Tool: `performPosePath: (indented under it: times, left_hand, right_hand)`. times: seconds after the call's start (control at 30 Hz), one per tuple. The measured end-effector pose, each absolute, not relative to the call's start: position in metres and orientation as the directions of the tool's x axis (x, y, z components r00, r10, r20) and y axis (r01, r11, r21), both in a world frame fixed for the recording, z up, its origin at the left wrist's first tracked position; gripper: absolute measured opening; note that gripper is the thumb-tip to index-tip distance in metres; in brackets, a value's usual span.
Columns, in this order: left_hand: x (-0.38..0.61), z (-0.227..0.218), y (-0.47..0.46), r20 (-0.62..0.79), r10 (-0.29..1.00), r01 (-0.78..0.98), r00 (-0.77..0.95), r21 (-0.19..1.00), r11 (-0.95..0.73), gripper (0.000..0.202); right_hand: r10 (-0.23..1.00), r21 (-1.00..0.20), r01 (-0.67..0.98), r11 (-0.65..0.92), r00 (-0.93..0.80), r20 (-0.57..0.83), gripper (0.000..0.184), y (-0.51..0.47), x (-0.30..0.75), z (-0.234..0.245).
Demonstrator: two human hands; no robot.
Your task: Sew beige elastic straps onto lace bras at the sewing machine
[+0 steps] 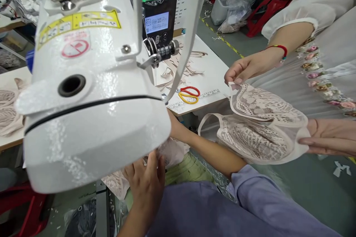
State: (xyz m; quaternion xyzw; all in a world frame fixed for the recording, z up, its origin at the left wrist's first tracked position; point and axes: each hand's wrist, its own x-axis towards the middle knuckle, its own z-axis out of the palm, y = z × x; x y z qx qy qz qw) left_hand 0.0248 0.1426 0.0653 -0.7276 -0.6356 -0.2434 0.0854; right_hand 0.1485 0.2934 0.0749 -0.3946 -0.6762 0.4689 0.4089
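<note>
My left hand (pixel 146 183) is low under the white sewing machine head (pixel 91 92), its fingers closed on a piece of pale pink lace fabric (pixel 174 152). My right forearm in a purple sleeve reaches in from the lower right; my right hand (pixel 174 125) goes behind the machine head and only the wrist shows, the fingers hidden. To the right, a co-worker's two hands (pixel 244 68) hold up a pale lace bra cup piece (pixel 258 126) with a strap, apart from my hands.
Red- and yellow-handled scissors (pixel 189 94) lie on the white table (pixel 211 70) beside cut fabric scraps. The machine's lit control panel (pixel 158 22) faces me. More lace pieces (pixel 7 111) lie at the left. Red stools and bins stand on the floor behind.
</note>
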Motion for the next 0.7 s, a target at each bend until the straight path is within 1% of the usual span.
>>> performPosePath:
  times: [0.23,0.33,0.47,0.7]
  left_hand:
    - [0.0251,0.0677,0.1445,0.458,0.886,0.953,0.073,0.231,-0.198,0.050]
    - [0.0249,0.0668,0.1437,0.452,0.888,0.955,0.081,0.220,-0.199,0.050]
    - [0.0240,0.0653,0.1435,0.457,0.885,0.959,0.089,0.202,-0.201,0.051]
    - [0.0242,0.0655,0.1449,0.455,0.886,0.955,0.084,0.218,-0.202,0.051]
  right_hand:
    - [0.882,-0.932,0.157,0.327,-0.404,0.242,0.008,0.2995,0.1477,0.0718]
    - [0.868,-0.913,0.174,0.370,-0.416,0.272,0.010,0.3020,0.1474,0.0684]
    - [0.868,-0.923,0.153,0.353,-0.422,0.262,0.010,0.3027,0.1469,0.0693]
    - [0.870,-0.927,0.154,0.343,-0.423,0.252,0.005,0.3036,0.1463,0.0703]
